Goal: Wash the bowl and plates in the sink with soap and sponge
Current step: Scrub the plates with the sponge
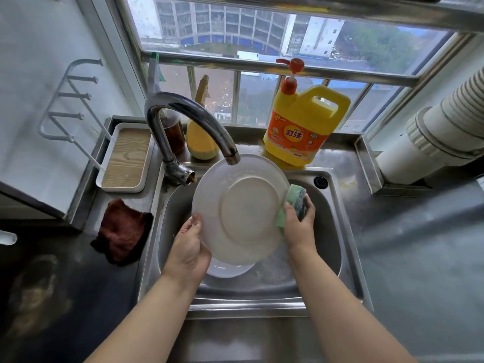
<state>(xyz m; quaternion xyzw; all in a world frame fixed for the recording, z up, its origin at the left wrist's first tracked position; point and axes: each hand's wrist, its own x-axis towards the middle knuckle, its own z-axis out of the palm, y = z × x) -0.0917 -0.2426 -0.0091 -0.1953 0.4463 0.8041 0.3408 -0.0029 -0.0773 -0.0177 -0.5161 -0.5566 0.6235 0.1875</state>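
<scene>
Head view: steel sink point(330, 233) set in counter below window. White plate point(239, 209) held tilted above basin, under faucet point(188, 119) spout. Second white dish point(227, 269) lies in basin beneath it. Yellow soap bottle point(303, 127) stands behind sink, brown cloth point(123, 231) on counter to left. Left hand point(190, 247) grips plate's lower-left rim. Right hand point(298, 224) clutches green sponge point(293, 203), pressed against plate's right edge.
</scene>
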